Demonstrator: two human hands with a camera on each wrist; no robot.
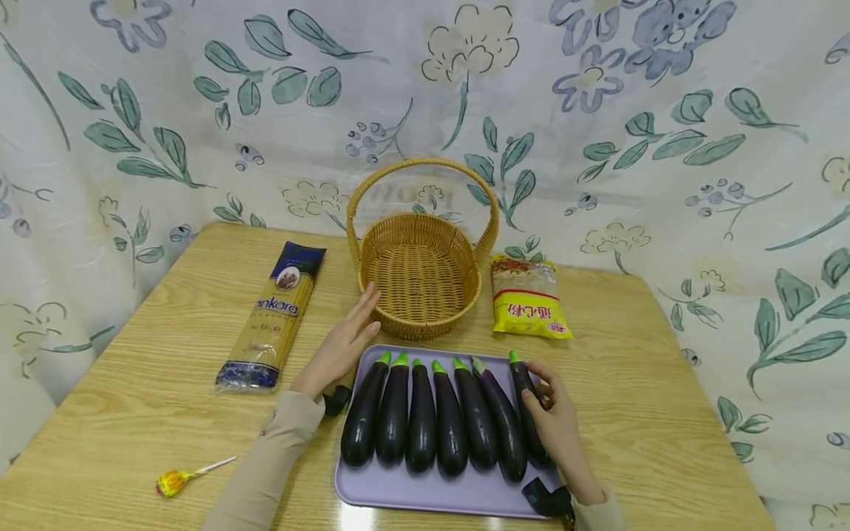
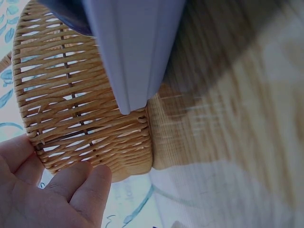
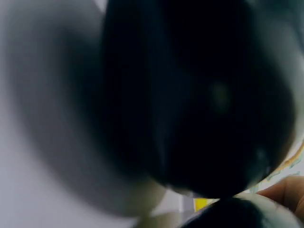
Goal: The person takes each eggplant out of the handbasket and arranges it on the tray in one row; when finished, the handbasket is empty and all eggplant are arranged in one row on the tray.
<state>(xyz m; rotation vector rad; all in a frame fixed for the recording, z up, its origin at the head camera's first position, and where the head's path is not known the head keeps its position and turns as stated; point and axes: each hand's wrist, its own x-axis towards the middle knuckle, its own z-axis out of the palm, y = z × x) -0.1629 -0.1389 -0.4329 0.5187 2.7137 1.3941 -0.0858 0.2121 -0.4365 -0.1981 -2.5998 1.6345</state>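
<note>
In the head view, several dark eggplants (image 1: 422,420) lie side by side on a lilac tray (image 1: 438,493), their green stems pointing away from me. My right hand (image 1: 553,409) grips the rightmost eggplant (image 1: 523,380), with the thumb on its near side and fingers over its right. That eggplant (image 3: 190,95) fills the right wrist view, dark and blurred. Beyond the tray stands a wicker basket (image 1: 425,324) with a tall handle and no contents visible. With its fingers straight, my left hand (image 1: 340,350) is at the basket's front left side; the left wrist view shows fingertips against the weave (image 2: 90,137).
A blue-ended pack of spaghetti (image 1: 272,317) lies left of the basket. On the right lies a yellow-and-clear food bag (image 1: 529,299). A wrapped lollipop (image 1: 174,482) sits at the front left of the wooden table (image 1: 664,442). Patterned cloth (image 1: 412,74) hangs close behind.
</note>
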